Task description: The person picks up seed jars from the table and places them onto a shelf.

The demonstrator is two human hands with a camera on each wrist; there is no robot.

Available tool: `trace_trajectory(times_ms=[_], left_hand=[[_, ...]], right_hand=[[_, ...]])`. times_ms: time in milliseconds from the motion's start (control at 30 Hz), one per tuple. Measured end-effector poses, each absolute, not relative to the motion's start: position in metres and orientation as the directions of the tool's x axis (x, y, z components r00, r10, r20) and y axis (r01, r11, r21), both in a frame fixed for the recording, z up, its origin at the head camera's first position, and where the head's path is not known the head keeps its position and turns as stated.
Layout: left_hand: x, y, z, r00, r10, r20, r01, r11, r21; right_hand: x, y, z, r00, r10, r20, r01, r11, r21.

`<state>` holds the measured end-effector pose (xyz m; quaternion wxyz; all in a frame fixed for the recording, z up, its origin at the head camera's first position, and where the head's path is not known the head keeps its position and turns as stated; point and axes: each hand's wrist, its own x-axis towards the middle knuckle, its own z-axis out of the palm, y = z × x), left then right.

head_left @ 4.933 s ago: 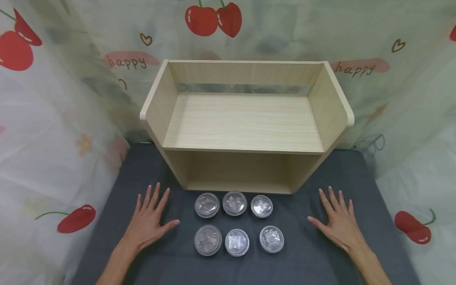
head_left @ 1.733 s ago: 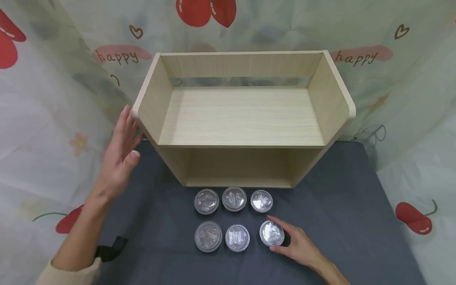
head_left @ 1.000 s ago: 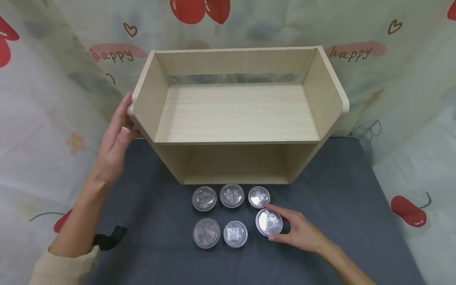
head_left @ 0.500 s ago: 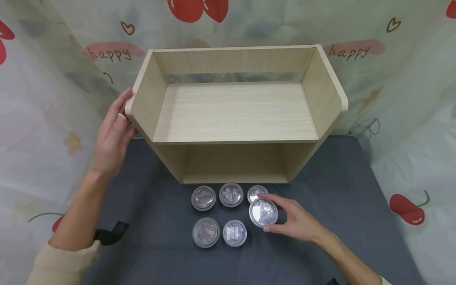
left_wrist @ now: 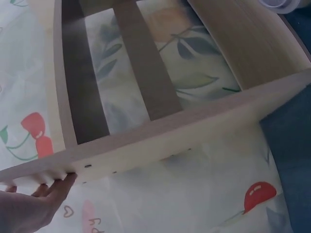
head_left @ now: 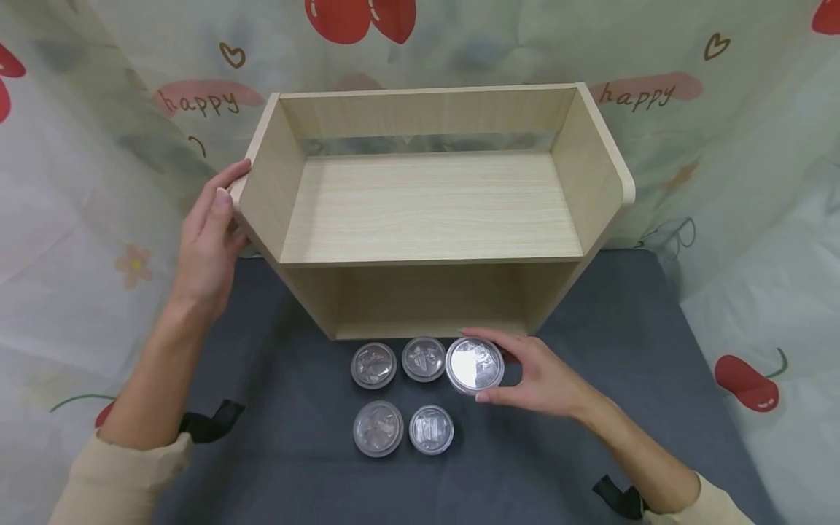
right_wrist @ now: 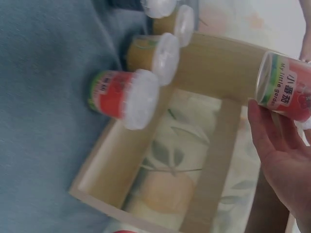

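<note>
My right hand holds a lidded tub between thumb and fingers, raised off the table just before the shelf's lower front edge. In the right wrist view this tub has a red and green printed label, "My little garden", and a clear end. Fingers of my left hand rest against the outer left side of the pale wooden two-tier shelf. From the left wrist, that hand touches the side panel's outer face with extended fingers. The back-right tub is hidden behind the held one in the head view.
More tubs stand in front of the shelf: a back-left tub, a back-middle tub, a front-left tub and a front-middle tub. Grey-blue cloth covers the table. A printed curtain encloses the back and sides.
My right hand gripped the front-right tub, lifted it and moved it forward over the back-right one. My left hand left the table and reached the shelf's left side.
</note>
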<state>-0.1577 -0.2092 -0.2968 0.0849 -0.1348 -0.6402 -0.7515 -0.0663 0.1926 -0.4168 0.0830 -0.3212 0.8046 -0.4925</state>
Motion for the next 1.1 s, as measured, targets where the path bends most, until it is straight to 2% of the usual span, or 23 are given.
trace_trajectory(times_ms=[133, 300, 633, 1100], left_hand=[[-0.159, -0.209, -0.294, -0.961, 0.025, 0.277, 0.265, -0.215, 0.94], [-0.161, -0.208, -0.291, -0.967, 0.011, 0.254, 0.247, -0.199, 0.949], [-0.166, -0.208, -0.29, -0.977, -0.014, 0.212, 0.209, -0.223, 0.952], [-0.169, -0.211, -0.292, -0.974, -0.019, 0.224, 0.223, -0.191, 0.956]], right_hand=[[-0.073, 0.188, -0.401, -0.767, -0.608, 0.206, -0.474, 0.319, -0.821], [-0.081, 0.184, -0.386, -0.746, -0.625, 0.227, -0.497, 0.296, -0.816], [-0.094, 0.171, -0.359, -0.735, -0.636, 0.233, -0.481, 0.247, -0.841], [-0.114, 0.151, -0.326, -0.723, -0.603, 0.338, -0.57, 0.244, -0.785]])
